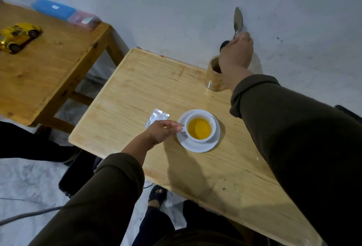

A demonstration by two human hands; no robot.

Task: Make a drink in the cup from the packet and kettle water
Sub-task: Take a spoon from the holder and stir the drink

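A white cup (200,128) of yellow-orange drink stands on a white saucer (197,146) in the middle of the light wooden table (137,89). My left hand (163,131) rests at the saucer's left rim, fingertips touching the cup's handle side. Just behind that hand lies a silver packet (157,117), flat on the table. My right hand (236,51) is raised over a wooden holder (212,77) at the table's far edge and grips a metal spoon (238,21), bowl pointing up. No kettle is in view.
A second wooden table (49,65) stands to the left with a yellow toy car (18,36) and a blue box (53,8). A white wall runs behind both tables. Legs and a sandalled foot (157,194) are below the table's near edge.
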